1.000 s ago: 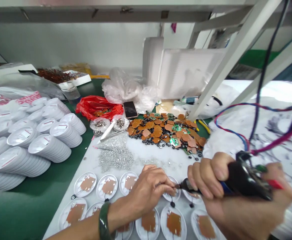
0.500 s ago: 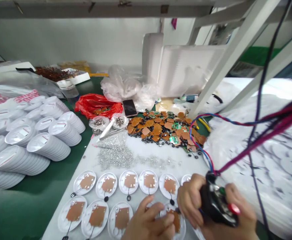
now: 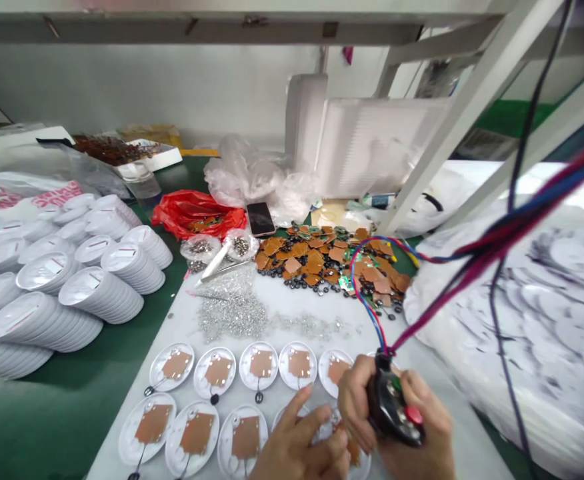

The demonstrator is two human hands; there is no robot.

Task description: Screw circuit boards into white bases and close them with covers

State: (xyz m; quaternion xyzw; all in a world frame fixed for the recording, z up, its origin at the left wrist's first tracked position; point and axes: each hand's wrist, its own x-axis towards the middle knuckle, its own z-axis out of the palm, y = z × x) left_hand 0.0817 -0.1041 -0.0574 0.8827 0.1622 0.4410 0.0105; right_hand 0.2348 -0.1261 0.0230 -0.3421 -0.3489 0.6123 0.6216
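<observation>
My right hand is wrapped round a black handheld device with green and red buttons; red, blue and purple wires run from its top. My left hand is over the front row of white round discs, its fingers stretched out and partly hiding the discs beneath; whether a fingertip touches one I cannot tell. Each uncovered disc carries a square brown circuit board, most with a small black part on a lead, such as this black round part. A second row of discs lies behind.
Small clear pieces are heaped behind the discs, with a pile of circuit boards further back. Stacked white cups stand left. A red bag, phone and large plastic bag surround the board; a black cable hangs right.
My right hand has moved left with the black handheld device, closer to my left hand, and its wires swung along. My left hand has barely shifted. The whole view has moved slightly.
</observation>
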